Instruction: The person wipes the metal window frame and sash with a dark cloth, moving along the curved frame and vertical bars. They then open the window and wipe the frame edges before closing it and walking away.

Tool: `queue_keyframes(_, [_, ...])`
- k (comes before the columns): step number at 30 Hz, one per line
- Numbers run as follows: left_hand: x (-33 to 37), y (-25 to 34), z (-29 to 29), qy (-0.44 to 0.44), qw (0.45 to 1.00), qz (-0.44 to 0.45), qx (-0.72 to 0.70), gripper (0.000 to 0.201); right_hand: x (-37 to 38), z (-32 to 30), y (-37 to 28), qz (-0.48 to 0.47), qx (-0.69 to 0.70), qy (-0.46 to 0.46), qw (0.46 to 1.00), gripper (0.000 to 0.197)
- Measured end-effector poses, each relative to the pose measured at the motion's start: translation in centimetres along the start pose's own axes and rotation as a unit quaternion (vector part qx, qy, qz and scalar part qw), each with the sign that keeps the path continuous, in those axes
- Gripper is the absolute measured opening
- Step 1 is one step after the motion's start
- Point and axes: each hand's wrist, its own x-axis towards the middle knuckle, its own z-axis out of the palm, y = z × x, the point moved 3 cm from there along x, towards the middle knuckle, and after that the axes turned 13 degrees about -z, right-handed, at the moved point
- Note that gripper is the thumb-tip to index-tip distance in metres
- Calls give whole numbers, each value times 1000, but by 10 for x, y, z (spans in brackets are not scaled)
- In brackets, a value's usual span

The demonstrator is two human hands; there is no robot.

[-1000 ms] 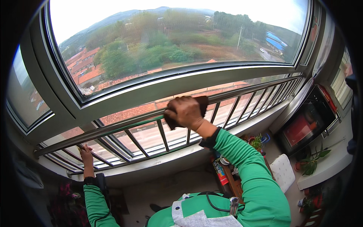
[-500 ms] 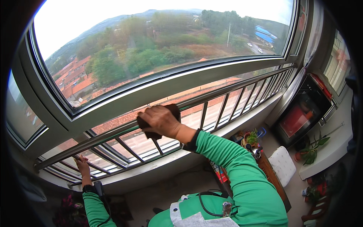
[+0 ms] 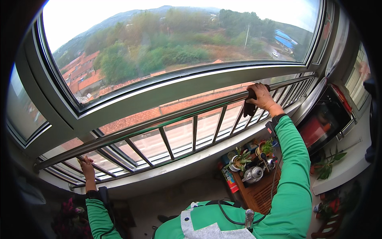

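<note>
Steel railing runs below the window; at its lower left end the left hand grips a bar. Rightward, the right hand, closed on a dark cloth, has slid from mid-rail to the top rail's right end, so wiping has progressed.

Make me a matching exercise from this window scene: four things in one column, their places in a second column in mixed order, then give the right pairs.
Things
1. dark brown cleaning cloth
2. left hand
3. small silver metal teapot
4. right hand

Places
A. on the low brown wooden table under the window, beside the potted green plants
B. low at the left end of the grey metal window railing, fingers on a slanted bar
C. on the top rail at the right, gripping the cloth
D. pressed on the top rail, hanging below the hand

Pairs: 1-D, 2-B, 3-A, 4-C
</note>
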Motion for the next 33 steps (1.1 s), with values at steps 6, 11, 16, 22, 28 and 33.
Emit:
queue_keyframes(6, [-1,-3,1,-13,999,0,31,38,69,2,-147,-198,88,22,976,59])
queue_keyframes(11, [-6,3,4,10,998,-4,54,65,142,16,-339,-335,129,116,926,54])
queue_keyframes(16, [-14,13,6,35,998,9,55,46,202,28,-505,-351,202,96,909,58])
queue_keyframes(22, [-11,13,9,45,997,0,68,60,222,30,-572,-351,259,202,877,60])
queue_keyframes(28, [-6,3,6,56,992,-42,103,49,174,30,-444,-333,223,184,897,56])
queue_keyframes(33, [-2,3,5,18,997,-4,75,52,97,14,-261,-261,125,189,938,55])
